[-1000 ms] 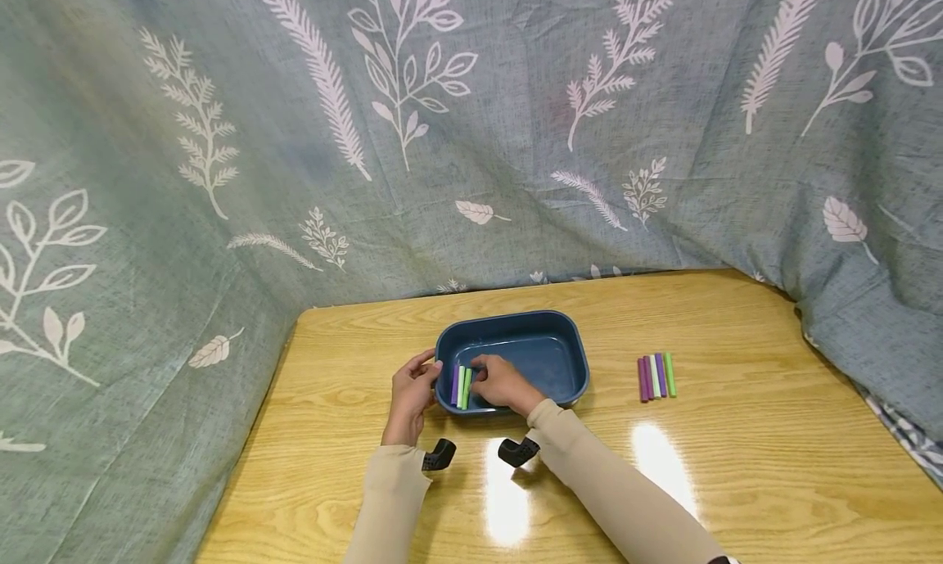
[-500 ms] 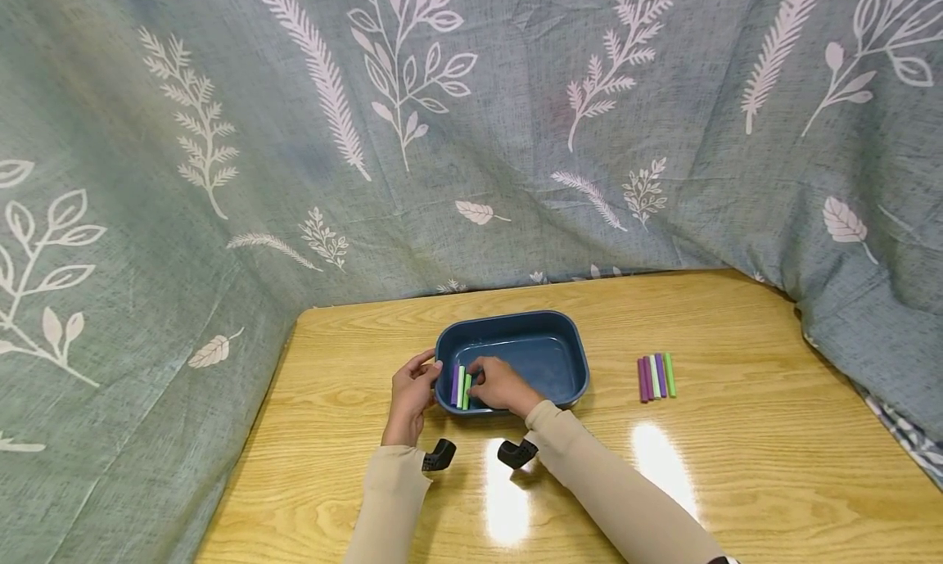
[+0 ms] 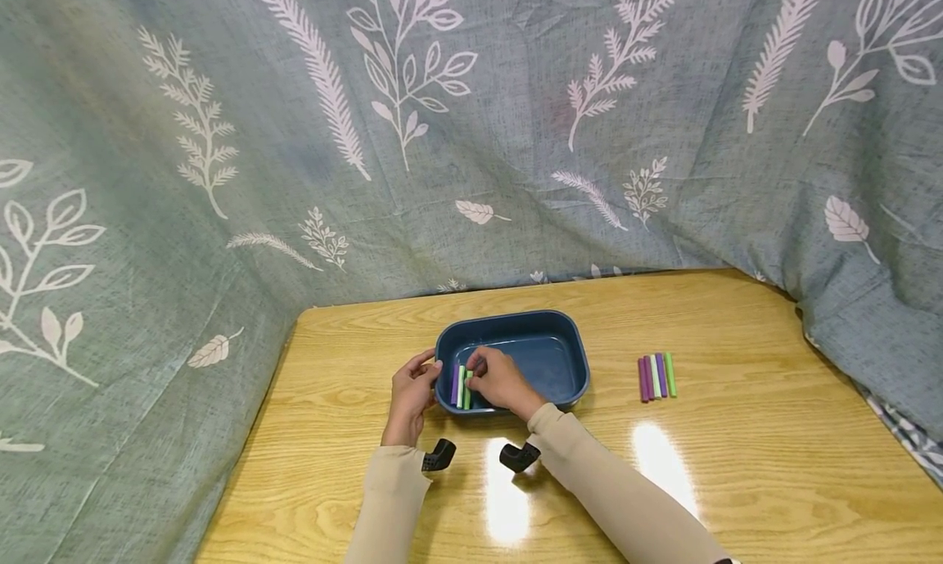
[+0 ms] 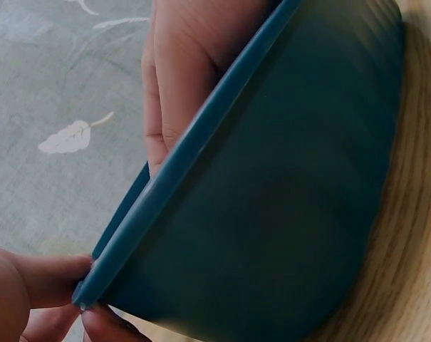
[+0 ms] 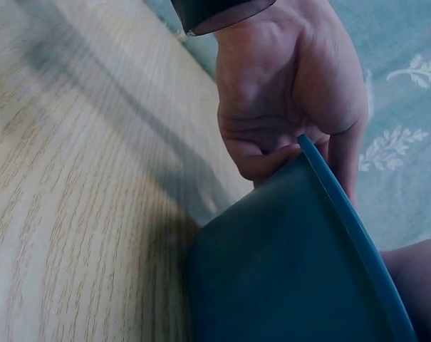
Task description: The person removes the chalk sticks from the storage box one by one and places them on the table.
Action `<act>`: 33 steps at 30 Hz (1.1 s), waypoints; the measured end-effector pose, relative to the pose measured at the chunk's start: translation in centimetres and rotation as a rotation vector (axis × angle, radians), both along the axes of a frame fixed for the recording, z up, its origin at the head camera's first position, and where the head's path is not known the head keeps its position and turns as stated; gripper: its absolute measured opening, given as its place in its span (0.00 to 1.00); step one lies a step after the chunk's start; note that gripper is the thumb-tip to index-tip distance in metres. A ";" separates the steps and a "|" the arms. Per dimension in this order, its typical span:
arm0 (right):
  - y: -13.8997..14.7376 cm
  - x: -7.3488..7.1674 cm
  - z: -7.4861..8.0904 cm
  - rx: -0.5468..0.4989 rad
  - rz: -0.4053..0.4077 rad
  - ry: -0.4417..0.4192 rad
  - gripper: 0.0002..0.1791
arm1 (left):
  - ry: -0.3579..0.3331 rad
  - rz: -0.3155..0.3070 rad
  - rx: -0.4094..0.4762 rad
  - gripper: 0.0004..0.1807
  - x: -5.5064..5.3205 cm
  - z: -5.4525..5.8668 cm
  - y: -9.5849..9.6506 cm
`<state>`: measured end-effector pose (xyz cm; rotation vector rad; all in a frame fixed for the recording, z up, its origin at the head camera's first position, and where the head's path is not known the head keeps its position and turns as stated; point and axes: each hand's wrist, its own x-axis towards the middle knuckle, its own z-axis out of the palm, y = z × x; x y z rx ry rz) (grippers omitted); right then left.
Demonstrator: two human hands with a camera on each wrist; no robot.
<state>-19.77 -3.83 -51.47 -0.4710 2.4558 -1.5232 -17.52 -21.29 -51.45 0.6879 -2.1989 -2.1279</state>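
Observation:
My left hand [image 3: 412,392] grips the left rim of a dark blue rectangular tub [image 3: 582,367], the thumb over the edge and the fingers outside; the left wrist view shows this pinch on the rim [image 4: 130,235]. Inside, at the left end, a purple stick [image 3: 454,385], a white stick [image 3: 461,388] and a bright green stick [image 3: 467,394] lie side by side. My right hand [image 3: 503,382] reaches over the near wall, thumb and index finger pinching the green stick's upper end. Both wrist views hide the sticks behind the tub's wall.
Right of the tub, several similar sticks [image 3: 656,376] in dark purple, white, violet and green lie in a row on the wooden table [image 3: 737,433]. A grey-blue leaf-patterned cloth [image 3: 471,138] hangs behind and along both sides of the table.
Inside the tub, my right thumb and fingers have shifted slightly at the green stick's upper end. My left hand, the tub and the row of sticks on the table stay put.

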 end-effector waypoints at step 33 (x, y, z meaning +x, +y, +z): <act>-0.2 0.2 0.3 0.216 0.106 -0.059 0.21 | 0.015 0.004 0.013 0.19 0.0 -0.1 0.1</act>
